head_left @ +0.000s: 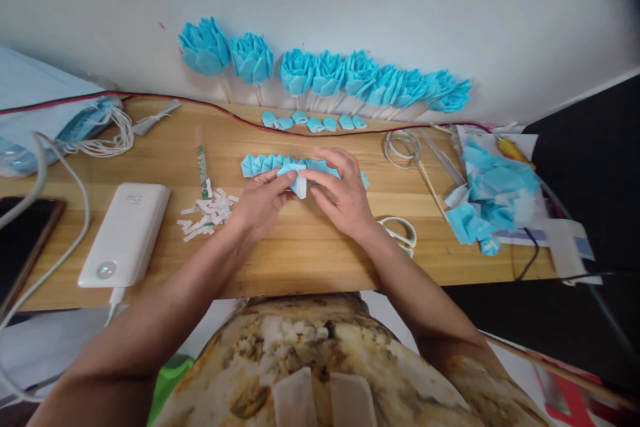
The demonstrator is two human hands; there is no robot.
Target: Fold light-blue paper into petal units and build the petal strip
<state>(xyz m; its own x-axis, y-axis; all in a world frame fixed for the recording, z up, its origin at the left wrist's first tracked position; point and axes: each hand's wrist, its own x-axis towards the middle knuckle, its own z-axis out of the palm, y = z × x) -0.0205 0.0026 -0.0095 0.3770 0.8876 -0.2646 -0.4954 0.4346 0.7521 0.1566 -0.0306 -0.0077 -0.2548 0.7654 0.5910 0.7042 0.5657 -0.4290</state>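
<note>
Between my hands is a small folded blue petal piece with a white strip on its front. My left hand pinches the piece from the left, thumb on top. From the right, the fingers of my right hand touch the white strip, thumb and forefinger close together. Behind my hands lies a row of folded blue petals, partly hidden by my fingers. White strips lie in a loose pile left of my left hand. White-handled scissors rest beside my right wrist, partly covered.
Several blue flowers on sticks lean against the wall. Loose petals lie before them, near a red-black cable. A power bank and phone are left. Tape roll and blue pieces sit right.
</note>
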